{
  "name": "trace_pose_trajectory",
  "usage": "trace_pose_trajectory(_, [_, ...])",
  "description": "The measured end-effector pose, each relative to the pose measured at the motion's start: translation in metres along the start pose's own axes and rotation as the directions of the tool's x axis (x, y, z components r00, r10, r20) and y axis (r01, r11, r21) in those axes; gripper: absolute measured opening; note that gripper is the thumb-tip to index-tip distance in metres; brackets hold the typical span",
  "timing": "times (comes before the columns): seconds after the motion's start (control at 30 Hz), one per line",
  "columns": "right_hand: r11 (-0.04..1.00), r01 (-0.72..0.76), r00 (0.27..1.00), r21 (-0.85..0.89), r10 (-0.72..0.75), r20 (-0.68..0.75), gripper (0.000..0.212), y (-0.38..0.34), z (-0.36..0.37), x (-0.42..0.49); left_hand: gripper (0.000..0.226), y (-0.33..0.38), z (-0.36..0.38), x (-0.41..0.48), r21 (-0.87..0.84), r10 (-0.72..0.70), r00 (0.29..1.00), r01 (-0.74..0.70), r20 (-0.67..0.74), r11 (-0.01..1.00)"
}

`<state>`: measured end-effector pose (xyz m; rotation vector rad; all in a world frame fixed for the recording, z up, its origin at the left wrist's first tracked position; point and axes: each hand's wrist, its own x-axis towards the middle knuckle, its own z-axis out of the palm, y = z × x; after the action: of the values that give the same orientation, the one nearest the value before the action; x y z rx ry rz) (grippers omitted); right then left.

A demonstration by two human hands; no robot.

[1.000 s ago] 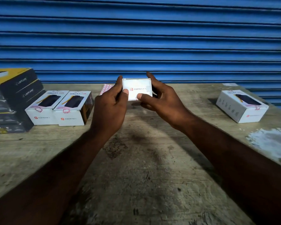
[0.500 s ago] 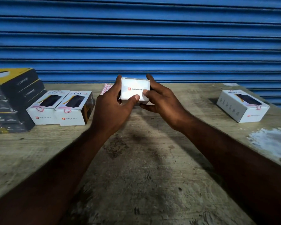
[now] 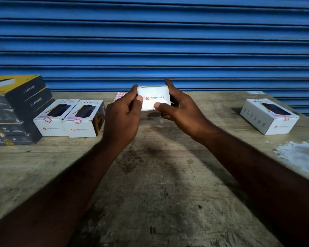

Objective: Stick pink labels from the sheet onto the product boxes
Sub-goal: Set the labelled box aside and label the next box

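Observation:
I hold a white Portronics box (image 3: 154, 94) above the middle of the wooden table, its end face toward me. My left hand (image 3: 122, 115) grips its left side, thumb on the face. My right hand (image 3: 178, 108) grips the right side, thumb pressing the lower edge. Behind my left hand, the pink label sheet (image 3: 118, 96) lies flat, mostly hidden. Two white boxes (image 3: 68, 118) with pink labels on their front top edges stand at the left. Another labelled white box (image 3: 269, 116) sits at the right.
A stack of black and yellow boxes (image 3: 14, 107) stands at the far left. A blue roller shutter (image 3: 153, 41) closes off the back of the table. A white patch (image 3: 300, 157) marks the wooden table (image 3: 159, 184) near its right edge.
The box has turned slightly in my hands. My left thumb slid back to the left side of the face, and my right thumb now presses the lower edge.

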<state>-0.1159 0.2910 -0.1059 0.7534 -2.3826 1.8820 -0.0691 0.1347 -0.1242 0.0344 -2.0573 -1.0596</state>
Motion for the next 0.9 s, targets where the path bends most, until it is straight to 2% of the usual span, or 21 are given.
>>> trace_pose_trajectory(0.2, [0.995, -0.047, 0.998, 0.087, 0.043, 0.052, 0.065, -0.004, 0.001, -0.001, 0.043, 0.009, -0.002, -0.002, 0.075, -0.015, 1.0, 0.015, 0.002, 0.997])
trace_pose_trajectory(0.4, [0.985, -0.064, 0.997, 0.161, 0.056, 0.056, 0.063, -0.002, 0.001, 0.002, 0.073, 0.001, -0.001, 0.001, 0.11, 0.004, 0.994, -0.016, 0.108, 0.994])
trace_pose_trajectory(0.47, [0.99, -0.044, 0.997, 0.135, 0.034, 0.073, 0.067, 0.0, 0.0, 0.001, 0.077, -0.003, 0.001, 0.002, 0.112, 0.011, 0.991, -0.026, 0.13, 0.993])
trace_pose_trajectory(0.6, [0.995, 0.047, 0.996, -0.089, -0.04, 0.08, 0.093, 0.008, -0.003, 0.001, 0.061, -0.005, 0.001, 0.003, 0.067, -0.002, 0.993, -0.006, 0.12, 0.998])
trace_pose_trajectory(0.67, [0.985, 0.089, 0.995, -0.145, -0.081, 0.063, 0.098, 0.01, -0.004, 0.003, 0.051, -0.003, 0.001, 0.003, 0.062, -0.003, 0.996, -0.003, 0.095, 0.998])
trace_pose_trajectory(0.77, [0.982, 0.136, 0.991, -0.132, -0.135, 0.013, 0.094, 0.01, -0.005, 0.007, 0.045, 0.001, -0.002, 0.002, 0.038, 0.014, 0.998, -0.017, 0.068, 0.999])
trace_pose_trajectory(0.9, [0.991, 0.135, 0.99, -0.017, -0.136, -0.035, 0.081, 0.009, -0.002, 0.005, 0.04, 0.005, -0.005, 0.002, 0.0, 0.07, 0.997, -0.07, 0.024, 0.998])
